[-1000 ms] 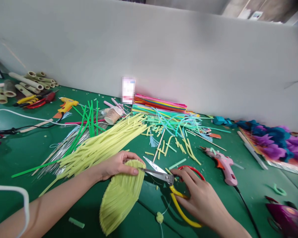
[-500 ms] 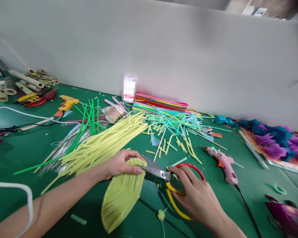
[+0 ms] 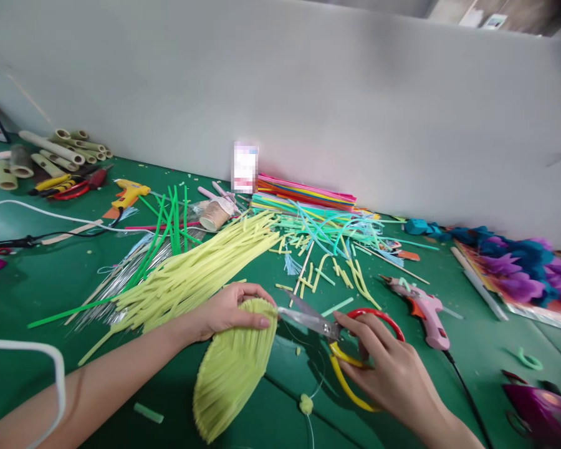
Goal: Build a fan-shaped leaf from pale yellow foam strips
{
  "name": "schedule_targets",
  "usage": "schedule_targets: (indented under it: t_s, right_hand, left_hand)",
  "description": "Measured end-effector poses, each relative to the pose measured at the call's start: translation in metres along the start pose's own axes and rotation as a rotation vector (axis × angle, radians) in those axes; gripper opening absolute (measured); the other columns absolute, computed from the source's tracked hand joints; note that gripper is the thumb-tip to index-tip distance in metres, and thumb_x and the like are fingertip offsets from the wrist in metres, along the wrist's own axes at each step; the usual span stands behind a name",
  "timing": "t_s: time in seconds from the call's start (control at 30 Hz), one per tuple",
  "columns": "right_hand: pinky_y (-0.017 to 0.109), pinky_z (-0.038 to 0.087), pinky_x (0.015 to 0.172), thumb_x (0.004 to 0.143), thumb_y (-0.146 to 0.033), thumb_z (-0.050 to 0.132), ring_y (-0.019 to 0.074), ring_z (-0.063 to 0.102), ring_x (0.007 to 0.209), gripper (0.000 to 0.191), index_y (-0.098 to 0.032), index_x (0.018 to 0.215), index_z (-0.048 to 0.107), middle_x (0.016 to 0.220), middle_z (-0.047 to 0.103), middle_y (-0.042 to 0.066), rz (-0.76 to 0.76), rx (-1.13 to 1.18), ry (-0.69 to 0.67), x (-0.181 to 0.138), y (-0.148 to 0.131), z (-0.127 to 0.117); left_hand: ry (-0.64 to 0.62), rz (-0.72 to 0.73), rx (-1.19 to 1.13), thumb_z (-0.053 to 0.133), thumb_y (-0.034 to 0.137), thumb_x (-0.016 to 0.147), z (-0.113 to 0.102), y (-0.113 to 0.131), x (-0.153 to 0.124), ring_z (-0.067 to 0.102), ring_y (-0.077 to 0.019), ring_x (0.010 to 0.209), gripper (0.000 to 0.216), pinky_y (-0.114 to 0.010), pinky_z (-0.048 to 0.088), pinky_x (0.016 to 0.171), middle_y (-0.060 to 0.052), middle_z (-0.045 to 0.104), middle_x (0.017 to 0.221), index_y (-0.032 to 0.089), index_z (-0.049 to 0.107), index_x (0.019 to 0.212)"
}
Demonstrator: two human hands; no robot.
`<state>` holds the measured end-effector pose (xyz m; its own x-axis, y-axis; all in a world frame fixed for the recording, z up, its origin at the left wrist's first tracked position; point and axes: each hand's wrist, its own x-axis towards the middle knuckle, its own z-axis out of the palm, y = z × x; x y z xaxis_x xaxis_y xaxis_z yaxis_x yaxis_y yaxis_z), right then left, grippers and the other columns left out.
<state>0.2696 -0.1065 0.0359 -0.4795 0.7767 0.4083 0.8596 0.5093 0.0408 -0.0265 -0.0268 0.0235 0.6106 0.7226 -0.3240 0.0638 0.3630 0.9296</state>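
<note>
My left hand (image 3: 236, 312) pinches the upper end of a yellow-green, leaf-shaped piece (image 3: 234, 374) made of fuzzy stems laid side by side, thumb in front. My right hand (image 3: 388, 362) has its fingers through the red and yellow handles of a pair of scissors (image 3: 327, 327). The blades are parted and point left, their tips close to the piece's upper right edge. A thin clear thread runs below them to a small yellow-green pompom (image 3: 305, 404) on the table. Behind my left hand lies a bundle of yellow-green pipe cleaners (image 3: 201, 268).
A pink glue gun (image 3: 425, 308) lies right, its black cord running forward. Cut stem scraps (image 3: 313, 277) litter the middle. Farther back are a yellow glue gun (image 3: 129, 194), bamboo tubes (image 3: 56, 149) and coloured pipe cleaners (image 3: 308, 192). Purple flowers (image 3: 518, 274) are at the far right.
The scissors have drawn back to the right, from over the piece's upper edge to just beside it. My left hand keeps its hold on the piece.
</note>
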Motion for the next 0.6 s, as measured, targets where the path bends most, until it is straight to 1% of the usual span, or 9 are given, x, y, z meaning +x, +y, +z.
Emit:
schedule_targets:
  t_s: [0.1, 0.23, 0.37, 0.43, 0.5, 0.6]
  right_hand:
    - [0.022, 0.050, 0.051, 0.094, -0.030, 0.042, 0.0130, 0.064, 0.061, 0.033, -0.018, 0.121, 0.056, 0.098, 0.066, 0.008, -0.045, -0.001, -0.042, -0.0087, 0.0029, 0.0007]
    - [0.025, 0.051, 0.053, 0.092, -0.028, 0.045, 0.0158, 0.066, 0.066, 0.035, -0.018, 0.125, 0.054, 0.099, 0.066, 0.009, -0.057, -0.019, -0.083, -0.0108, 0.0048, 0.0038]
    - [0.025, 0.052, 0.055, 0.090, -0.029, 0.049, 0.0176, 0.068, 0.072, 0.037, -0.021, 0.125, 0.054, 0.102, 0.065, 0.008, -0.010, 0.051, -0.154, -0.0044, 0.0008, 0.0022]
    - [0.024, 0.052, 0.054, 0.089, -0.029, 0.049, 0.0174, 0.068, 0.074, 0.036, -0.020, 0.124, 0.054, 0.102, 0.065, 0.008, 0.019, 0.087, -0.177, -0.0023, -0.0017, 0.0005]
    - [0.024, 0.051, 0.051, 0.091, -0.031, 0.046, 0.0161, 0.067, 0.068, 0.035, -0.020, 0.122, 0.055, 0.102, 0.065, 0.008, 0.025, 0.072, -0.160, -0.0021, -0.0032, 0.0000]
    - [0.025, 0.048, 0.048, 0.095, -0.032, 0.040, 0.0146, 0.065, 0.059, 0.034, -0.018, 0.121, 0.056, 0.099, 0.067, 0.008, -0.018, -0.033, -0.090, -0.0047, -0.0031, 0.0021]
  left_hand:
    - [0.026, 0.001, 0.041, 0.084, 0.030, 0.063, -0.0012, 0.0009, 0.0008, 0.065, -0.0184, 0.082, 0.035, -0.028, 0.049, 0.074, -0.002, 0.071, 0.087, 0.019, 0.070, 0.094]
    - [-0.001, -0.027, -0.003, 0.084, 0.029, 0.063, -0.0005, 0.0016, 0.0000, 0.064, -0.0178, 0.081, 0.036, -0.028, 0.049, 0.074, -0.001, 0.070, 0.089, 0.019, 0.069, 0.094]
    - [0.019, 0.016, 0.016, 0.085, 0.027, 0.063, -0.0001, 0.0018, -0.0002, 0.063, -0.0167, 0.086, 0.033, -0.025, 0.048, 0.076, -0.001, 0.068, 0.093, 0.019, 0.070, 0.092]
    - [0.026, 0.004, 0.020, 0.085, 0.028, 0.063, -0.0002, 0.0012, 0.0000, 0.064, -0.0170, 0.084, 0.034, -0.026, 0.049, 0.074, -0.001, 0.068, 0.092, 0.019, 0.070, 0.092]
    - [0.025, -0.021, 0.015, 0.085, 0.030, 0.063, 0.0001, 0.0004, 0.0001, 0.064, -0.0172, 0.080, 0.036, -0.026, 0.050, 0.071, -0.001, 0.069, 0.089, 0.019, 0.069, 0.093]
    - [0.023, -0.035, 0.012, 0.085, 0.031, 0.063, 0.0010, -0.0006, 0.0002, 0.065, -0.0171, 0.077, 0.037, -0.026, 0.049, 0.070, -0.002, 0.071, 0.086, 0.018, 0.069, 0.093]
